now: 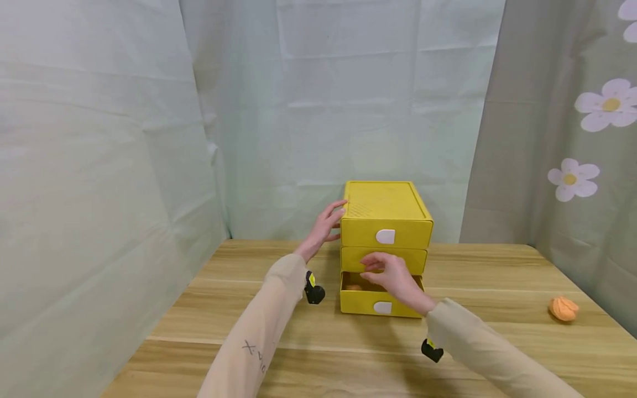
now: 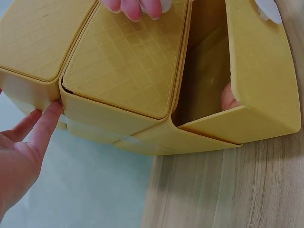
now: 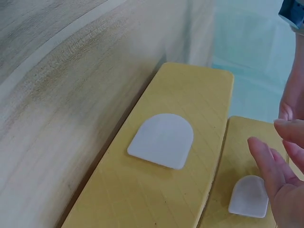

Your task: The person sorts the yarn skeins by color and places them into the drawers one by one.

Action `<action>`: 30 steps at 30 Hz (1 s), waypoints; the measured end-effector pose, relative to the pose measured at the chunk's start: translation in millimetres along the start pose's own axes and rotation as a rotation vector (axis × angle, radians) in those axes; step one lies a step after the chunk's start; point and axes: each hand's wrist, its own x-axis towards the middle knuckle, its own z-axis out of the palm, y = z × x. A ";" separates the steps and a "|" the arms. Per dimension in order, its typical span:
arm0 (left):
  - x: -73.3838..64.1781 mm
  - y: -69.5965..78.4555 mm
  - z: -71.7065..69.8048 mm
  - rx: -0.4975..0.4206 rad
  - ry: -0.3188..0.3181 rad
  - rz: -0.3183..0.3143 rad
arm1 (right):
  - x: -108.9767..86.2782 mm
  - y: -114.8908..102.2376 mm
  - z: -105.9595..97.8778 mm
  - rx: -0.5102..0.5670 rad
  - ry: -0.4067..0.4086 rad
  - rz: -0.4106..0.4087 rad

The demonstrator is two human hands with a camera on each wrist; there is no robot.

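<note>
A yellow three-drawer box stands on the wooden table. Its bottom drawer is pulled out, with a small orange thing partly visible inside. The top and middle drawers are closed. Against the box's left side, my left hand rests with its fingers extended and fingertips touching the wall. My right hand is in front of the middle drawer, above the open one, fingers loosely bent with a gap to the thumb. In the right wrist view those fingers overlap the edge of the middle drawer's white handle.
A crumpled orange ball lies on the table to the right. White handles are on the top drawer and bottom drawer too. Pale curtains hang behind and at the left; a flower-patterned curtain hangs at the right.
</note>
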 end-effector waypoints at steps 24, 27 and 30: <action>-1.8 -3.6 -1.6 0.009 0.010 -0.004 | -22.2 15.7 -45.1 0.350 -0.090 0.050; -2.1 -2.9 -1.7 0.004 0.004 -0.004 | -27.9 19.9 -57.5 0.351 -0.068 0.048; -1.5 -1.7 -2.8 -0.004 -0.011 0.002 | -32.0 23.8 -69.6 0.340 -0.051 0.047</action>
